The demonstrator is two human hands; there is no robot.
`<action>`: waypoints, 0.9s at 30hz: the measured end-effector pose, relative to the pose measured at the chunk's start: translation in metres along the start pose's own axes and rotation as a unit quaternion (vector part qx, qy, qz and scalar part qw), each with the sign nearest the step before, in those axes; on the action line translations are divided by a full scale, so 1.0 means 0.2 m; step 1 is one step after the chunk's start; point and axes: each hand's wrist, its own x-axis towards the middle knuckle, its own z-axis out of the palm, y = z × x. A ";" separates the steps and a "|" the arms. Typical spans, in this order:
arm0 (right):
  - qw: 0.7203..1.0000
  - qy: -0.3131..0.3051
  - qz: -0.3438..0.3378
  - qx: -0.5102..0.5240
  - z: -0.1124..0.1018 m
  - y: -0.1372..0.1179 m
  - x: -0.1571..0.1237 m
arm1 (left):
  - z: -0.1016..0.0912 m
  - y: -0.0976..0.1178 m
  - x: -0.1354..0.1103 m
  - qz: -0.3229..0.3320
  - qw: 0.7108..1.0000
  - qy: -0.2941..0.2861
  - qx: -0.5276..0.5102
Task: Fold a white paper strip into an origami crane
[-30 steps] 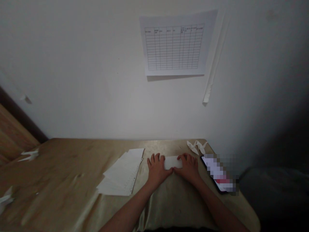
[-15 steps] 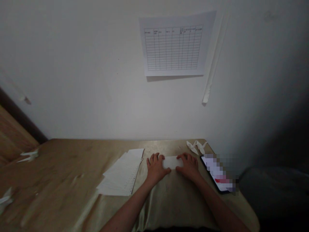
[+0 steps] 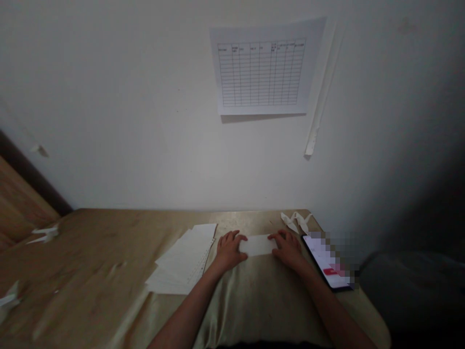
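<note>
A small white paper strip (image 3: 257,245), apparently folded, lies crosswise on the cloth-covered table. At its left end is my left hand (image 3: 228,251), thumb on the near edge and forefinger on the far edge, the other fingers bent on the cloth. My right hand (image 3: 288,248) holds the opposite end in the same way. Whatever part of the strip lies under the fingers is hidden. Left of my left hand rests a fanned stack of white sheets (image 3: 181,264), some with holes along the right edge.
A phone (image 3: 327,264) with a lit screen lies by the right table edge. Behind it is a folded white paper shape (image 3: 296,221). More white paper pieces (image 3: 45,234) lie far left. A printed table sheet (image 3: 261,72) hangs on the wall behind the table (image 3: 90,271).
My left hand has shifted slightly left and my right hand slightly right, so more of the paper strip shows between them. The stack and phone stay in place.
</note>
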 end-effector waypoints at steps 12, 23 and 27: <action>1.000 -0.003 -0.008 -0.018 -0.01 0.04 0.02 | -0.02 -0.11 0.03 0.070 0.997 -0.024 0.011; 0.998 0.011 -0.048 -0.036 -0.02 0.07 0.01 | -0.03 -0.11 0.01 0.078 0.993 -0.075 0.048; 0.998 0.025 -0.045 -0.021 -0.03 0.03 -0.02 | -0.04 -0.04 -0.03 0.047 0.997 -0.057 0.031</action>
